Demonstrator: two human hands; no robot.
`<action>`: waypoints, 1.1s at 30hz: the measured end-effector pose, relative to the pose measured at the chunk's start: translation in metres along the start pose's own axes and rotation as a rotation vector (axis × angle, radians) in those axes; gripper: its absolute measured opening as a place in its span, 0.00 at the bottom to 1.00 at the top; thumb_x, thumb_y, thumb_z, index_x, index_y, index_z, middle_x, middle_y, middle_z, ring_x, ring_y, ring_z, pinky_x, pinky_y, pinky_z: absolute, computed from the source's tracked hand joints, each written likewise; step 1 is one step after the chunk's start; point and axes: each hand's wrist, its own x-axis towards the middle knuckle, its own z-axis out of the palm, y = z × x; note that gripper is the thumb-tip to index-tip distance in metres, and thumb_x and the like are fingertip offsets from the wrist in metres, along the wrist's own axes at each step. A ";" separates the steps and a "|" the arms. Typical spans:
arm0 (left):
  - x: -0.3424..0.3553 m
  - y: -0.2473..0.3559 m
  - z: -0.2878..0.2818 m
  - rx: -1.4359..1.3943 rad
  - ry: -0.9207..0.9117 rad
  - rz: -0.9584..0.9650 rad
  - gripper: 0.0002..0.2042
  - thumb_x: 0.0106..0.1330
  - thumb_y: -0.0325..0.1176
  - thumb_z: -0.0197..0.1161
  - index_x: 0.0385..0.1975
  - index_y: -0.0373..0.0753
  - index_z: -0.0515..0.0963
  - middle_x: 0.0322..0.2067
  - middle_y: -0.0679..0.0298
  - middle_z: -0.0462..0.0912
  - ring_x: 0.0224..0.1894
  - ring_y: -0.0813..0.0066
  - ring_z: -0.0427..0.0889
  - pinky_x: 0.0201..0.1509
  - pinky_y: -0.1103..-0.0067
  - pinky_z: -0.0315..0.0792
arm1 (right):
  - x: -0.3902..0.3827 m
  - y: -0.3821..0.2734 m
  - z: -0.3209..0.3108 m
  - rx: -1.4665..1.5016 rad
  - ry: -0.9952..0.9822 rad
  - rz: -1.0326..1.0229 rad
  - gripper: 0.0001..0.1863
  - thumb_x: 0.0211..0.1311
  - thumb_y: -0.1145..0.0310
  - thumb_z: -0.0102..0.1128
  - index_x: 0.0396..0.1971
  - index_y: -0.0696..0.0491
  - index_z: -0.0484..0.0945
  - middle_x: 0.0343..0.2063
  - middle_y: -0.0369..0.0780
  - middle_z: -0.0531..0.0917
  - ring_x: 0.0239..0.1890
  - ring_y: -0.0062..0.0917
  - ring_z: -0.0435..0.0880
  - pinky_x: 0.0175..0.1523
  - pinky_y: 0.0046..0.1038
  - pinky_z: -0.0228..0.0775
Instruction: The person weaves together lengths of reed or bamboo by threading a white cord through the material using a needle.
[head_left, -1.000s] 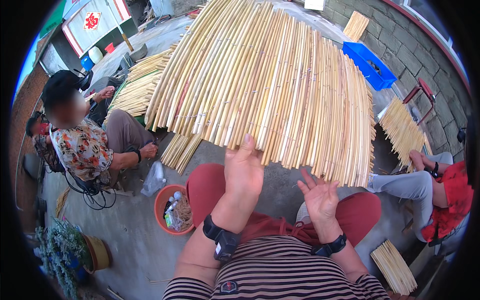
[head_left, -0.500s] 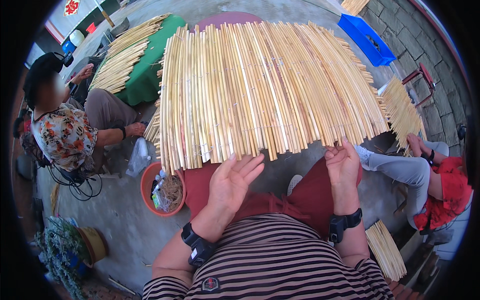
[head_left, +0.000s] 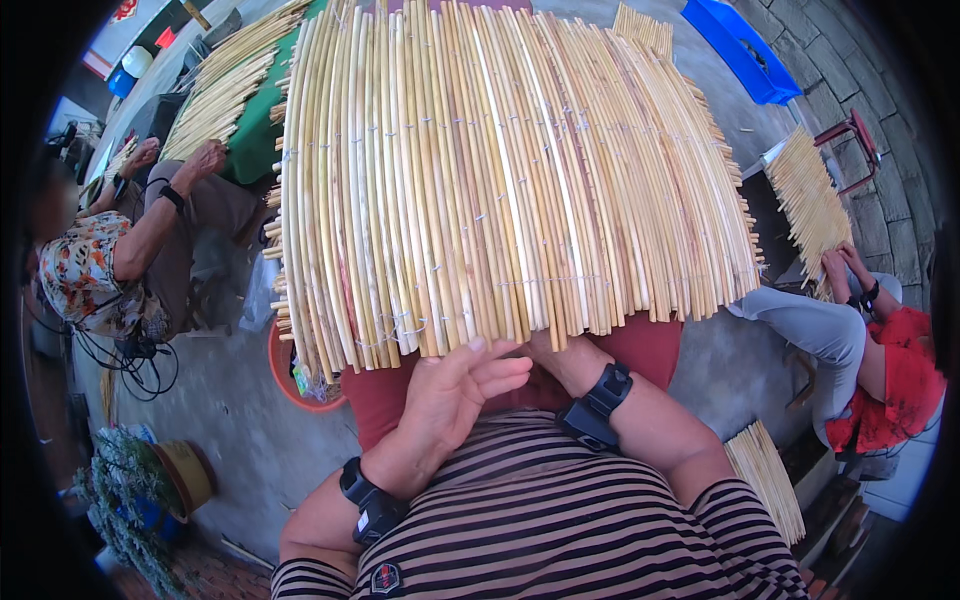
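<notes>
Across the lap of the person in the striped shirt lies a mat (head_left: 500,170) of pale reeds bound side by side with thin string, fanning away from the body. Its near edge is ragged, the reed ends hanging unevenly over red trousers (head_left: 650,345); the left edge drops lower than the right. The left hand (head_left: 455,395) hovers just under that near edge, fingers spread and loosely curled, tips close to the reed ends but holding nothing. The right hand (head_left: 560,355) is tucked beneath the mat edge; only its back and wrist show, so I cannot tell whether its fingers are open or pressed together. Both wrists carry black bands.

Room is tight on the left: an orange bucket (head_left: 285,375) sits against the mat's lower left corner, and beyond it a seated person in a floral top (head_left: 85,280) works at another reed bundle (head_left: 225,90) on green cloth. On the right, bare concrete floor (head_left: 730,375) opens between the mat's edge and a person in red (head_left: 900,385) who handles a smaller reed mat (head_left: 810,195). Loose reeds (head_left: 765,475) lie near the right elbow. A blue crate (head_left: 740,45) stands beyond the mat's far right corner, well apart. A potted plant (head_left: 130,490) sits at lower left.
</notes>
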 end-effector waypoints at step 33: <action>0.020 0.017 0.008 -0.067 0.153 0.159 0.18 0.71 0.30 0.60 0.57 0.30 0.72 0.41 0.50 0.83 0.36 0.67 0.88 0.45 0.64 0.86 | -0.113 -0.081 -0.095 -0.736 0.307 -0.016 0.17 0.70 0.68 0.58 0.56 0.56 0.75 0.48 0.48 0.83 0.51 0.36 0.83 0.58 0.36 0.75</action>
